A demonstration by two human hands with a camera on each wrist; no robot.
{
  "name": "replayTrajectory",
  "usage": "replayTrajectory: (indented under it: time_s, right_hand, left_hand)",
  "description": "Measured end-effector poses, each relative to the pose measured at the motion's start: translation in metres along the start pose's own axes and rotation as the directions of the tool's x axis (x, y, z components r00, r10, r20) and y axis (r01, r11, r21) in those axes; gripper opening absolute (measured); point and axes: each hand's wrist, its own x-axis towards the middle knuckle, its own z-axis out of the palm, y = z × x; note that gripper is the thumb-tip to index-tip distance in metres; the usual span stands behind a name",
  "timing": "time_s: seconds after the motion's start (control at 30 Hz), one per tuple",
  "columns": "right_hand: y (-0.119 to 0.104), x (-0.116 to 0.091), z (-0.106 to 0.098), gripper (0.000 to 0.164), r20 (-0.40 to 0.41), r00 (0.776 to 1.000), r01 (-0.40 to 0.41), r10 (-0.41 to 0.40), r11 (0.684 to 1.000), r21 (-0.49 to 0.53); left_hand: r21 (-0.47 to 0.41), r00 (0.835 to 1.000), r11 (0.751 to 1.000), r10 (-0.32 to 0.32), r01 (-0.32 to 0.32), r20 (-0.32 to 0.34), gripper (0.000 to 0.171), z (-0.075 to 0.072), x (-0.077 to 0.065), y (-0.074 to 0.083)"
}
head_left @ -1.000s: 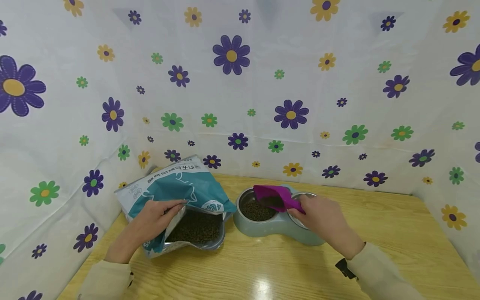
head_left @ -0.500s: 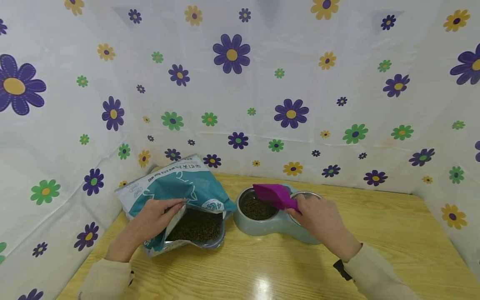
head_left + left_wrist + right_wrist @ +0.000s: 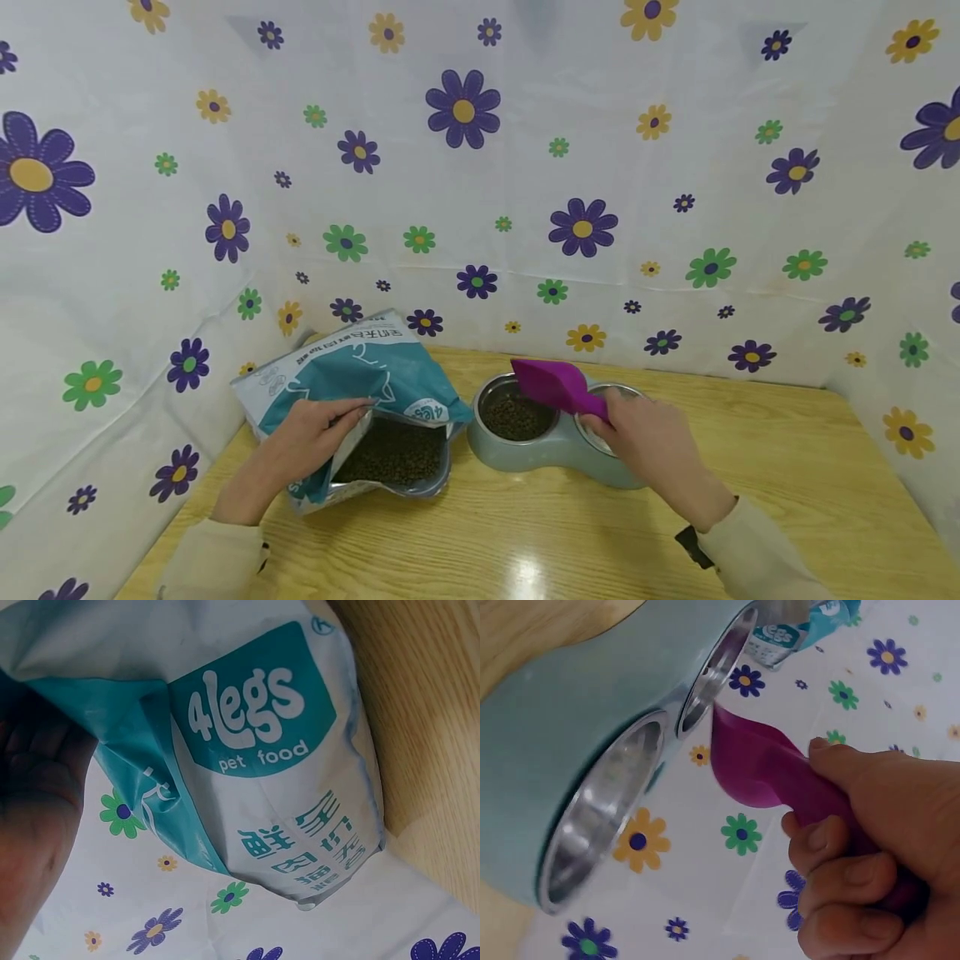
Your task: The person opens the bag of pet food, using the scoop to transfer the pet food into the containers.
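A magenta scoop is gripped by its handle in my right hand, as the right wrist view also shows with fingers curled round the handle. Its blade is tipped over the left bowl, which has brown kibble in it. The right bowl looks bare metal inside. Both steel bowls sit in a pale blue-green double stand. On the left, my left hand pinches the upper edge of the open mouth of a teal and white pet food bag. Kibble shows inside the bag.
Everything stands on a light wooden table. A white sheet with printed flowers rises behind and at both sides. The bag lies close to the left bowl, with a narrow strip of table between them.
The scoop has turned over above the left bowl, so its underside now faces up, and it has risen slightly. My left hand and the bag have stayed put.
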Motion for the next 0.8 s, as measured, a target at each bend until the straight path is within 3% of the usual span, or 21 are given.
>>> replayTrajectory:
  time_s: [0.1,0.23,0.4,0.5,0.8]
  right_hand:
    - [0.008,-0.002,-0.004,0.034,0.087,0.994,-0.079,0.064,0.981,0.176]
    - [0.016,-0.006,-0.010,0.035,0.210,0.972,-0.186,0.109,0.900,0.394]
    - [0.017,-0.012,-0.018,0.039,0.341,0.935,-0.277,0.096,0.800,0.533]
    - [0.013,-0.016,-0.022,0.040,0.417,0.907,-0.314,0.063,0.761,0.568]
    - [-0.008,-0.022,-0.022,0.045,0.454,0.885,-0.239,-0.101,0.739,0.629]
  left_hand:
    - [-0.001,1.000,1.000,-0.008,0.008,0.004,0.026,0.001,0.000,0.000]
    - [0.004,1.000,1.000,-0.011,0.011,0.011,0.026,0.001,0.000,0.000]
    - [0.013,1.000,1.000,-0.008,0.008,0.004,0.026,0.000,0.000,-0.001]
    - [0.010,1.000,1.000,-0.007,0.007,0.002,0.026,0.000,0.000,-0.001]
    - [0.019,1.000,1.000,-0.011,0.011,0.008,0.026,0.001,0.000,-0.002]
